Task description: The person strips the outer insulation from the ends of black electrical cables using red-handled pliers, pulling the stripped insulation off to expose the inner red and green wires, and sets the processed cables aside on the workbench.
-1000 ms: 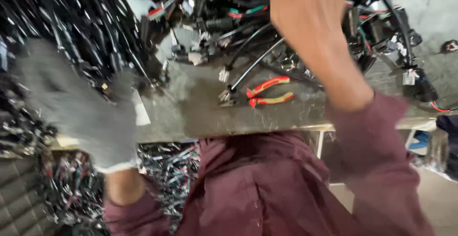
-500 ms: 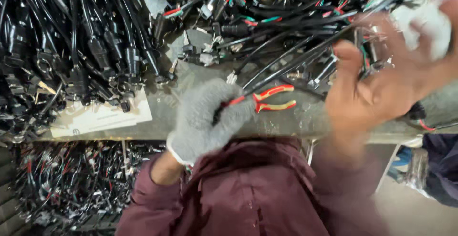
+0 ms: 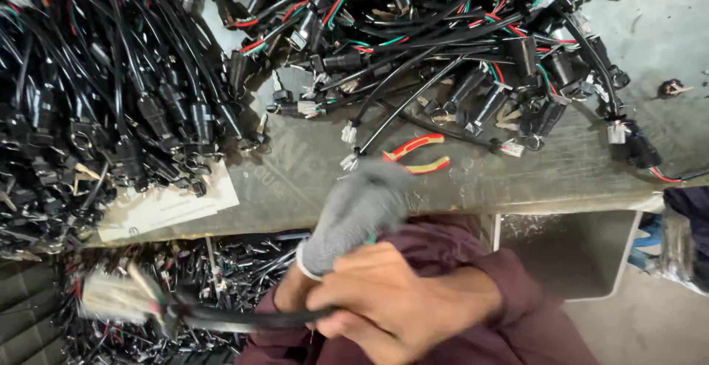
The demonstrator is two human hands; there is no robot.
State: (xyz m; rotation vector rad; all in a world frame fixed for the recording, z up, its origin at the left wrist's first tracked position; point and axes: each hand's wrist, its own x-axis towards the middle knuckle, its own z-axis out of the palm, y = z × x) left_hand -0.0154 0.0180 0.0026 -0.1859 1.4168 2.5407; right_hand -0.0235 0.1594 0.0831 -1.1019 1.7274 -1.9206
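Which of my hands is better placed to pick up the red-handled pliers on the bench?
Probably left. The gloved left hand sits just below the pliers at the bench edge, while the bare right hand is nearer the body and closed around a black cable.

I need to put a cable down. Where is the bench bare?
Bare strip along the bench's front edge, right of the red-handled pliers; another at the far right corner beyond the centre cable pile. The left is crowded with black cables and papers.
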